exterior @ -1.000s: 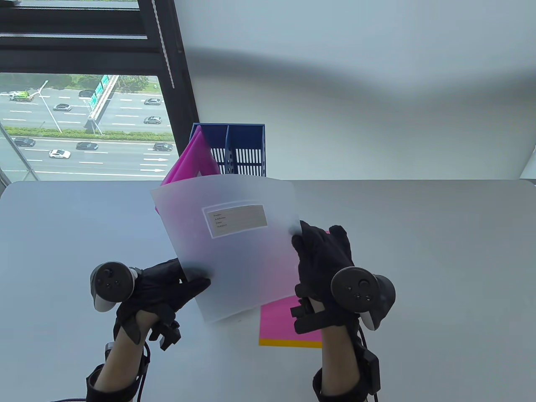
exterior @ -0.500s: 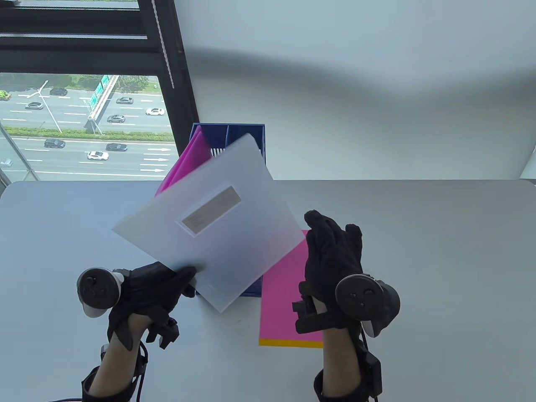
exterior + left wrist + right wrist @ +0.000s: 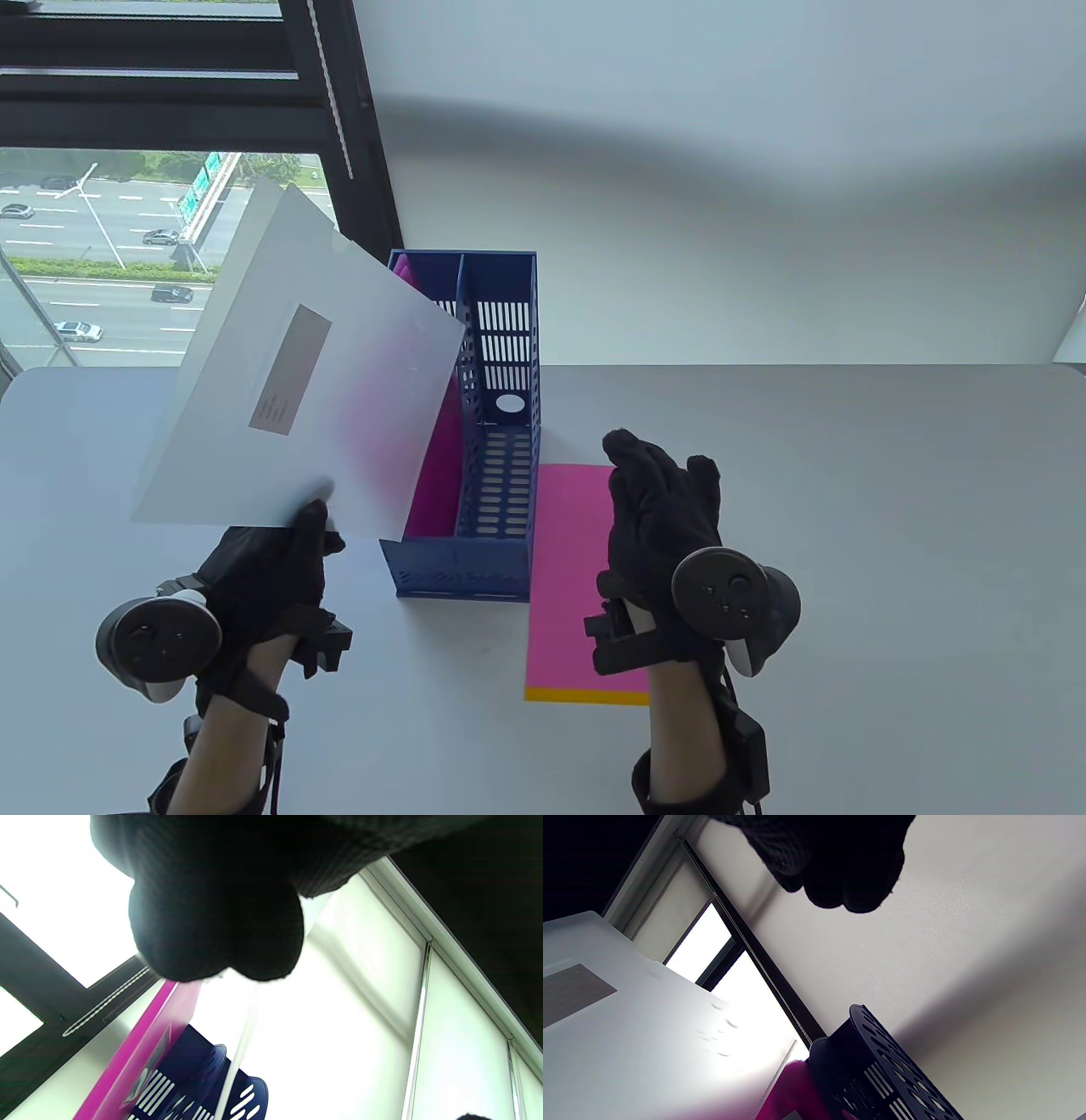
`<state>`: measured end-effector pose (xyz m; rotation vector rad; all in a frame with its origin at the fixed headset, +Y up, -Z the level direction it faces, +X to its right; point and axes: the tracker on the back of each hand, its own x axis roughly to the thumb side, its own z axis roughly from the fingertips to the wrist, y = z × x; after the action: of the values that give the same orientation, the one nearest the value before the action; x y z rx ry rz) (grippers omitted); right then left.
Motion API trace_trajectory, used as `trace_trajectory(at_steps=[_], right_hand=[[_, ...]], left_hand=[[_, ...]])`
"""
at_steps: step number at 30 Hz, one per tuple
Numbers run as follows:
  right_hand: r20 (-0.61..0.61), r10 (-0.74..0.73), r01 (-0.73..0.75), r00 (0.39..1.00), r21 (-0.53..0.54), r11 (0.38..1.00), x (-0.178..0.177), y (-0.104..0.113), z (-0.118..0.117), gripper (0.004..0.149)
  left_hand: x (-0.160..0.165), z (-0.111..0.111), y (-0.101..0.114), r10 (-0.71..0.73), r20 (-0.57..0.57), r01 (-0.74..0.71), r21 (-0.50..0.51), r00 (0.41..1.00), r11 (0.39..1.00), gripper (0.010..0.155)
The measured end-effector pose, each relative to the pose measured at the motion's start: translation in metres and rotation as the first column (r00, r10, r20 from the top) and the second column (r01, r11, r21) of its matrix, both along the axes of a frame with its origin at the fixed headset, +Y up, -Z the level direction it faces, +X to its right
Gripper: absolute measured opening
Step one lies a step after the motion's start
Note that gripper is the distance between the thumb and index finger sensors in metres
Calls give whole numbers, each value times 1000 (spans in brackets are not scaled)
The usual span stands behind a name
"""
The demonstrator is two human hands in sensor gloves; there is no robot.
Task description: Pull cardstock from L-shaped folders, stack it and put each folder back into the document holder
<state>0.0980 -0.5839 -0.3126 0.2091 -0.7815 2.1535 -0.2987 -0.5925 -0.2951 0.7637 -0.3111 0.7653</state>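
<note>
The grey table (image 3: 848, 526) fills the lower half of the table view, backed by a white wall and, at the upper left, a dark-framed window (image 3: 170, 93) that looks out on a road with cars. Next in size is the frosted translucent folder (image 3: 297, 373), held up in the air over the table's left part and tilted so its top corner stands in front of the window; a grey label (image 3: 290, 369) sits on its face (the print is too small to read), and its right edge overlaps the left side of the blue document holder (image 3: 492, 475). That holder stands near the middle of the table, a slotted two-compartment box with a pink folder (image 3: 433, 484) leaning in its left compartment and the right compartment showing only its perforated floor. Just to the right of the holder, flat on the table, lies the pink cardstock (image 3: 568, 577) on top of a stack, with a yellow sheet (image 3: 585, 697) showing as a strip along the near edge. The right hand (image 3: 666, 543) rests on this stack with its fingers straight and relaxed, pinching nothing, a round tracker (image 3: 735, 592) on its back. The left hand (image 3: 267, 577) pinches the frosted folder at its lower edge, thumb on the near face and fingers behind, and in the left wrist view the gloved fingertips (image 3: 216, 925) close on the sheet's thin edge. Its own tracker (image 3: 157, 638) sits toward the bottom left.
</note>
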Motion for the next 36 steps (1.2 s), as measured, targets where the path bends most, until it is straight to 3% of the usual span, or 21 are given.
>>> trace_trajectory(at_steps=[9, 13, 20, 25, 28, 31, 36], right_hand=[[-4, -4, 4, 1000, -1, 1000, 0, 0, 0, 43], [-8, 1, -1, 1000, -10, 1000, -2, -1, -2, 43], [-23, 22, -23, 999, -41, 999, -7, -6, -7, 43], [-24, 67, -69, 997, -82, 994, -12, -12, -13, 42], [-7, 165, -165, 986, -118, 979, -16, -15, -18, 43], [34, 328, -313, 944, -223, 923, -20, -17, -22, 44], [152, 452, -408, 879, -251, 878, -26, -23, -26, 45]], left_hand=[[11, -18, -26, -8, -80, 2, -69, 997, 998, 47], [23, -33, -50, -112, -143, 91, -147, 983, 985, 49], [32, -49, -77, -190, -135, 150, -263, 972, 953, 50], [29, -52, -79, -175, -121, 133, -293, 977, 947, 49], [23, -52, -74, -154, -115, 115, -295, 981, 949, 48], [14, -51, -62, -125, -60, 98, -336, 990, 937, 48], [2, -45, -44, -105, -17, 92, -351, 994, 932, 48]])
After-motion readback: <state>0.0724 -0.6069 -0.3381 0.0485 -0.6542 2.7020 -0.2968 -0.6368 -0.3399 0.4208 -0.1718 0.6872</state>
